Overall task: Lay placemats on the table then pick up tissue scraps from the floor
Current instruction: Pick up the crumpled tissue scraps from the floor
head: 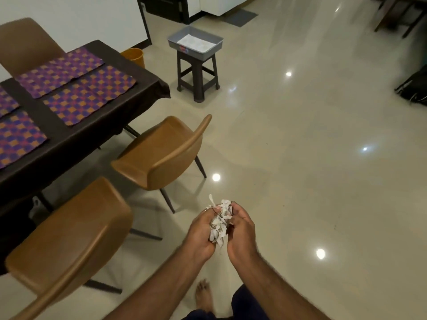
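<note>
The glossy floor (300, 135) spreads wide around you. At left, the dark counter (147, 83) carries four checkered placemats (90, 95). Above the floor, your left hand (199, 234) and right hand (241, 234) both curl round a wad of tissue scraps (219, 225), which is pressed between them.

You are in a home, in the room where people eat. A dining table (147, 83) with a dark cloth stands on your left, and woven placemats (90, 98) lie on it. Soft brown chairs (161, 153) stand around it. The floor (300, 135) is pale shiny tile. A small stool (198, 88) holds a grey tray (175, 42), and an orange bin (134, 57) sits near the white wall (69, 19).
</note>
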The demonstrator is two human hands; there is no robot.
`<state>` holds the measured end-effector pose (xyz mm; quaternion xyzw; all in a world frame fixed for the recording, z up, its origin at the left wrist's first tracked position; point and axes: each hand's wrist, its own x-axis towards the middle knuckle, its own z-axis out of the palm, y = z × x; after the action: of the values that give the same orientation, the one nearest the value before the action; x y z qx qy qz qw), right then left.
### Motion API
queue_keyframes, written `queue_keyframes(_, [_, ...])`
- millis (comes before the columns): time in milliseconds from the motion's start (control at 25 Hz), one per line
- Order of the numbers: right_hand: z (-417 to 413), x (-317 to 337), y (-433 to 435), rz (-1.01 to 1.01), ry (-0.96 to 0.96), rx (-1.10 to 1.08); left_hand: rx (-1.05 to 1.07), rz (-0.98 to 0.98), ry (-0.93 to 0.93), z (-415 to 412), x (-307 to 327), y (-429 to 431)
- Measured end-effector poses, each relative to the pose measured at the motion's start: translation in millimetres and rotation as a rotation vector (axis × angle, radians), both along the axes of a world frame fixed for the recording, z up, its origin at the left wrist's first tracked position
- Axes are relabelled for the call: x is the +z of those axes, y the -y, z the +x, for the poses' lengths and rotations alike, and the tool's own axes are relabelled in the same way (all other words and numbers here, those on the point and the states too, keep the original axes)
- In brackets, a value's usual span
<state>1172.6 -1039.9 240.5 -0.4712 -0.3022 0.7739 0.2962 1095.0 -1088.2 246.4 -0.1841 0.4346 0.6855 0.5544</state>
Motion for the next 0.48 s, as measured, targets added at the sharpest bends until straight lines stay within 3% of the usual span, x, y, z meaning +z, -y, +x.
queue_keyframes(280, [-45.3, -7.4, -137.6, -0.051, -0.005, -0.115, -0.084, 0.033, 0.046, -50.1, -15.5, -140.7])
queue_keyframes(480, [-83.5, -9.2, -277.6, -0.021, 0.001, -0.015, -0.046, 0.064, 0.078, -89.3, -17.5, -268.5])
